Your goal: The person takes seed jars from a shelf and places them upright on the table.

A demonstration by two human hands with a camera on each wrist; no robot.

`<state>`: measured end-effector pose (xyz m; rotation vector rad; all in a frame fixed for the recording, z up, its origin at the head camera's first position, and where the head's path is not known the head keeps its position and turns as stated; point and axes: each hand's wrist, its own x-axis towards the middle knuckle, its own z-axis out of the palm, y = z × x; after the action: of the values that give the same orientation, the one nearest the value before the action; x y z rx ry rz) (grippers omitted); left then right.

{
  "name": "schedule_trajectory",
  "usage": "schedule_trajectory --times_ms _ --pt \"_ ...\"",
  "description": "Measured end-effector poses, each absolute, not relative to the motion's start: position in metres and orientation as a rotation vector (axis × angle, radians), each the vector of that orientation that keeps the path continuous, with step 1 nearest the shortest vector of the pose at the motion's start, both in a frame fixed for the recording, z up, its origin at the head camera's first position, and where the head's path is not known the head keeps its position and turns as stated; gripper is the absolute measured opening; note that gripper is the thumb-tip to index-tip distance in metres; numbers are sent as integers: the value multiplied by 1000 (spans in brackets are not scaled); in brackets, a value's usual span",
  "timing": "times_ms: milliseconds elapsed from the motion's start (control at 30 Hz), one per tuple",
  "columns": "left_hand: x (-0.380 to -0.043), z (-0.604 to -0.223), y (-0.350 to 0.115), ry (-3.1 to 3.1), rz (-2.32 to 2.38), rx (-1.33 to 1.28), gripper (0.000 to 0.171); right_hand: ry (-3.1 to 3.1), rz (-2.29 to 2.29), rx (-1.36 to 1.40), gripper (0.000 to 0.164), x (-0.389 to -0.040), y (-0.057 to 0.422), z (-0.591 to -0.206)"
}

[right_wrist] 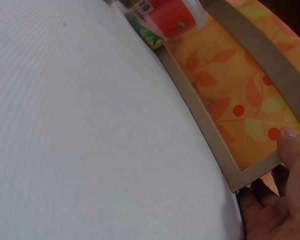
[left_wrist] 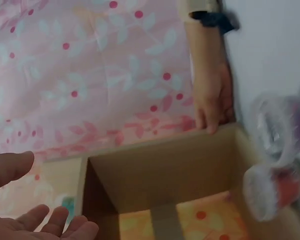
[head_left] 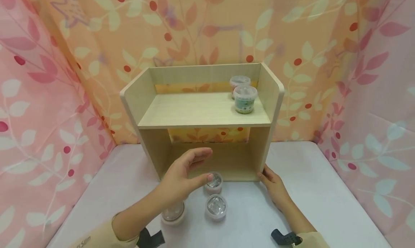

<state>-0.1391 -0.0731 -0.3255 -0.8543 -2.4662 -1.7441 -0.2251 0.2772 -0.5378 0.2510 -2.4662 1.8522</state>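
Observation:
A pale wooden two-tier shelf (head_left: pixel 194 111) stands on the table. My right hand (head_left: pixel 275 190) grips the lower front edge of its right side panel; in the right wrist view the thumb (right_wrist: pixel 290 145) lies on one side of the board and the fingers on the other. In front of the lower compartment my left hand (head_left: pixel 179 177) hovers with loosely curved fingers and nothing in its grasp. Below it are three clear-lidded plastic tubs: one (head_left: pixel 214 185) at the shelf's front, one (head_left: pixel 216 207) nearer, and one (head_left: pixel 173 213) partly hidden by the left forearm.
On the right of the upper tier sit two lidded tubs, a green-labelled one (head_left: pixel 245 100) in front and another (head_left: pixel 239 81) behind. A white cloth covers the table (head_left: pixel 324 190). Patterned curtains (head_left: pixel 201 28) hang behind and at both sides.

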Motion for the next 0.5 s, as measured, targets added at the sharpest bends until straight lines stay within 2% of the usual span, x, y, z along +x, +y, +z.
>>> schedule_trajectory --times_ms 500 --pt "-195 -224 -52 -2460 -1529 -894 65 -2431 1891 243 66 -226 273 -538"
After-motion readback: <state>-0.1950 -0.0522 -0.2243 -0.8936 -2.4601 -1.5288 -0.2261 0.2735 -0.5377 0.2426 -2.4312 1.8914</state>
